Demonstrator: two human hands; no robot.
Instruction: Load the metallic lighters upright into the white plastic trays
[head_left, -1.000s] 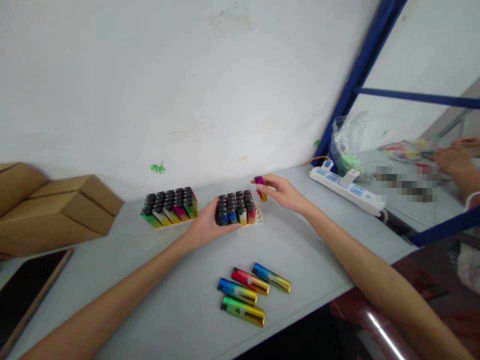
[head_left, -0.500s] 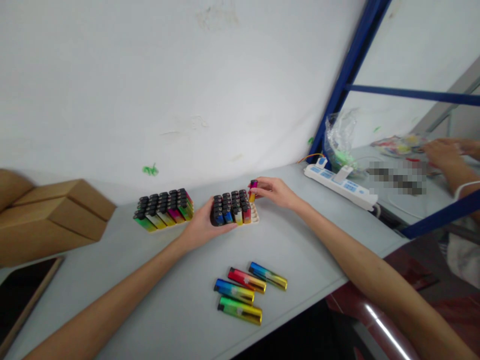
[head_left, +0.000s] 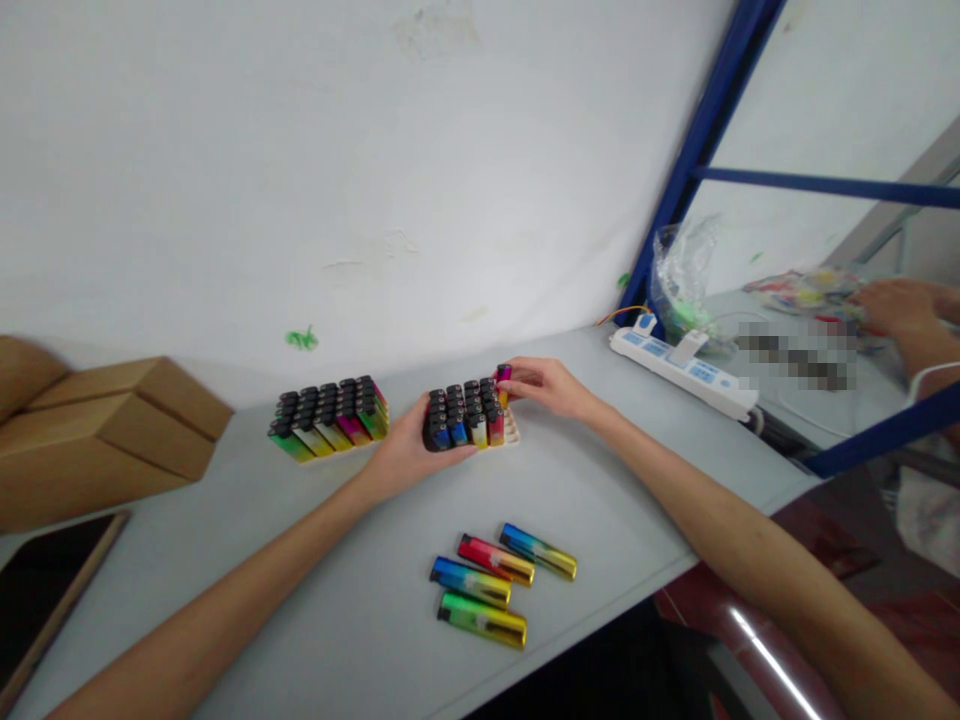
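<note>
lighter (head_left: 503,378) stands upright at the tray's (head_left: 512,432) far right corner, pinched in my right hand (head_left: 547,385); left hand (head_left: 405,450) grips the tray.

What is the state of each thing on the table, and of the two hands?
Left hand: grips the near tray.
Right hand: pinches a purple lighter, upright at the tray's far right corner.
Near tray: partly filled, some right slots open.
Second tray: full, untouched.
Four loose lighters: lying flat.
Power strip: one plug in.
</note>
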